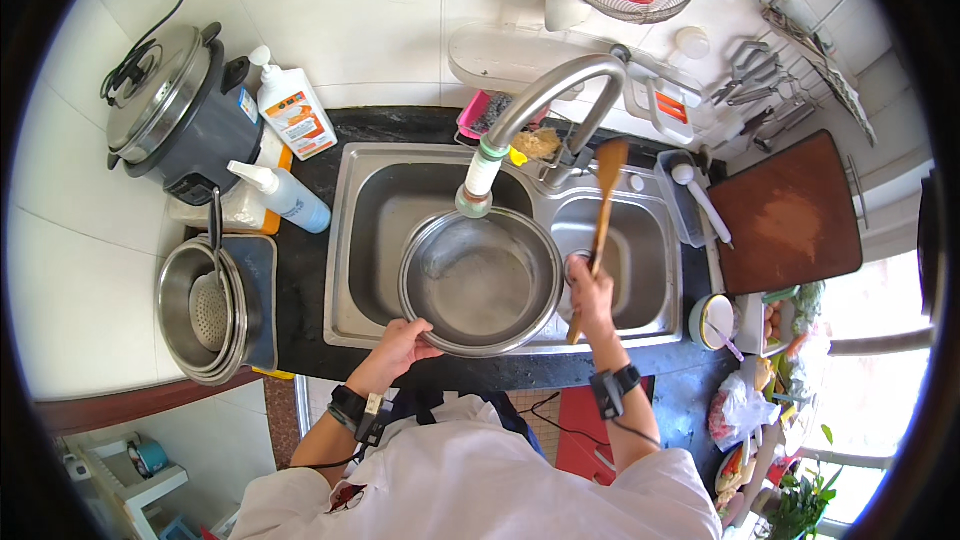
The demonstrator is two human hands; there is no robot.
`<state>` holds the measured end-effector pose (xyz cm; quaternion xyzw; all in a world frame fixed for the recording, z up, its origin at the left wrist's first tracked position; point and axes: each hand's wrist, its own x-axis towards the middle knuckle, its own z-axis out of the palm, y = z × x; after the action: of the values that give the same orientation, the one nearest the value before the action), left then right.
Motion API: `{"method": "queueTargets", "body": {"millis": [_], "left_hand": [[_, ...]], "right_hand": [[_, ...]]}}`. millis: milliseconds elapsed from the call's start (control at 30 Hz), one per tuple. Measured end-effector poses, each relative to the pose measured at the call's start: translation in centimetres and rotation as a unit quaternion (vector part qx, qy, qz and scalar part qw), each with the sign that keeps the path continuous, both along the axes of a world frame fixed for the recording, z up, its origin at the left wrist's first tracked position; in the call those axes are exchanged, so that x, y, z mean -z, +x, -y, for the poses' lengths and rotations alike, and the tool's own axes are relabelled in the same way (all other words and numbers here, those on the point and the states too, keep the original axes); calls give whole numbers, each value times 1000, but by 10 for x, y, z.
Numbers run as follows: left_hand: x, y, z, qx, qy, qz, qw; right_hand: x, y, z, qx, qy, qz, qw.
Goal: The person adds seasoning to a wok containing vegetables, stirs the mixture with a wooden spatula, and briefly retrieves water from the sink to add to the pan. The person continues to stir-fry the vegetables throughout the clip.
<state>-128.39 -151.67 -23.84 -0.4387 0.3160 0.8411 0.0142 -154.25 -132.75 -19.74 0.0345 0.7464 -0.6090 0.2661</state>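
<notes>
A wide stainless steel basin (480, 285) rests over the left bowl of the double sink (360, 240), its near rim over the front edge. My left hand (401, 352) grips that rim at the front left, thumb on top. In my right hand (592, 292) is a wooden spatula (606, 195), held by its handle with the blade pointing away from me, above the small right bowl (637, 255). The faucet's spray head (478, 180) hangs over the basin's far edge. No stream of water shows from it.
Left of the sink stand a spray bottle (289, 199), a pump bottle (296, 112), an electric cooker (187, 112) and stacked steel bowls (176, 315) with a perforated ladle (208, 311). Right are a clear plastic box (675, 217), a brown cutting board (787, 217) and a cup (711, 321).
</notes>
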Motion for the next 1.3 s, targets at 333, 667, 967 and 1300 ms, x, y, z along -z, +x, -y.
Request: {"method": "queueTargets", "body": {"millis": [333,667,967,1300], "left_hand": [[-52,-8,24,186,-120,49,974],[-74,-1,80,151,-296,31,943],[-32,19,97,155,39,-62,985],[-17,5,52,56,-23,-67,996]], "right_hand": [[-9,72,-8,124,-76,85,986],[-14,70,26,124,-122,211,962],[-11,66,4,27,-114,226,967],[36,-26,8,187,-118,112,969]]}}
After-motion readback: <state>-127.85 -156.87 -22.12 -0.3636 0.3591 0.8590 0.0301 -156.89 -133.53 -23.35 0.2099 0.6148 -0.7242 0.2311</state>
